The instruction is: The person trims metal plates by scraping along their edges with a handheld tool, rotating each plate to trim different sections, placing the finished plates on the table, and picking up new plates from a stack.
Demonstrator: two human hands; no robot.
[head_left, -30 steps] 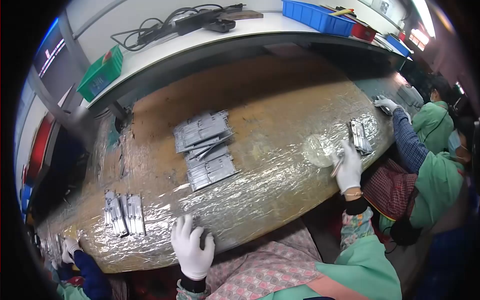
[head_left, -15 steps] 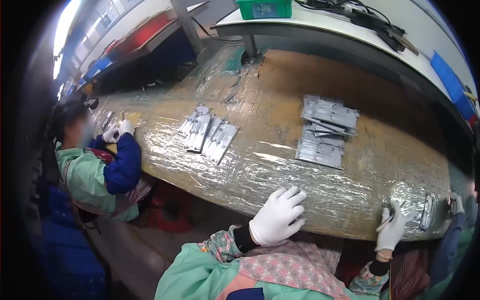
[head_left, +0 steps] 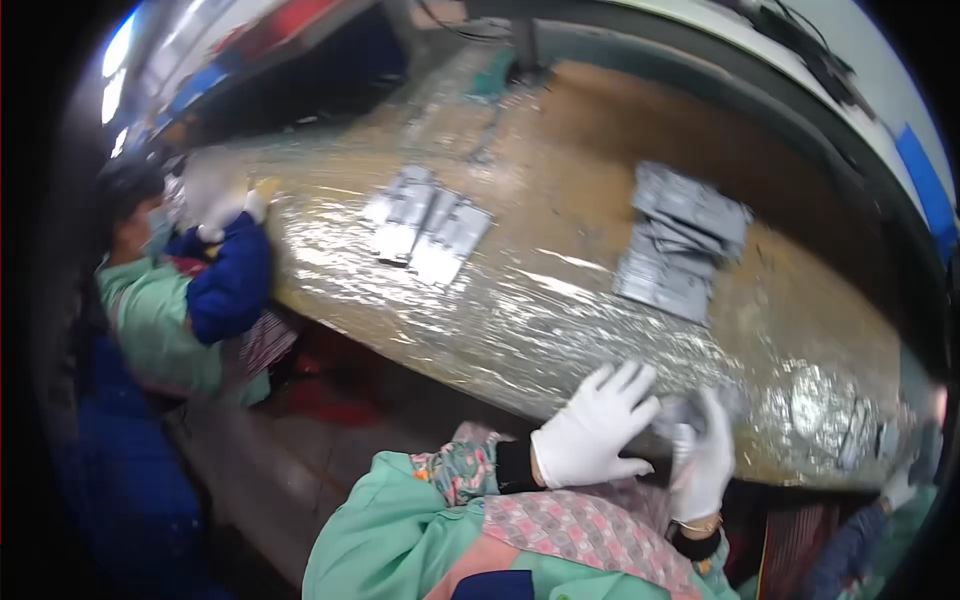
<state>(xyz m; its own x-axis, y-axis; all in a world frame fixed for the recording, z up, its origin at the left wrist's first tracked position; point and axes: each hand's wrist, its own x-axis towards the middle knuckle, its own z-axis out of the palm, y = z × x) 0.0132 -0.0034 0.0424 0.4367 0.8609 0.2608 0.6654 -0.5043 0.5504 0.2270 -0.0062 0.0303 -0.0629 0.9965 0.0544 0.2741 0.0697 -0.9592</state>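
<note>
My left hand (head_left: 596, 428), in a white glove, hovers at the near table edge with its fingers spread and nothing in them. Just right of it, my right hand (head_left: 708, 462), also gloved, is closed on a small grey metal part (head_left: 680, 411). Motion blurs that part, so its exact shape does not show. Beyond both hands lies a pile of flat grey metal plates (head_left: 665, 285), overlapping one another. A smaller group of similar plates (head_left: 450, 240) rests farther left.
Clear film covers the table (head_left: 540, 330). Slim metal pieces (head_left: 855, 435) lie at the right end, near another person's gloved hand (head_left: 900, 487). At the left a co-worker (head_left: 165, 310) sits at the table. A raised shelf (head_left: 640, 25) runs along the back.
My right hand has moved left from the table's right end toward my left hand, now with a grey part in it. My left hand has shifted slightly right. The camera view has turned a little.
</note>
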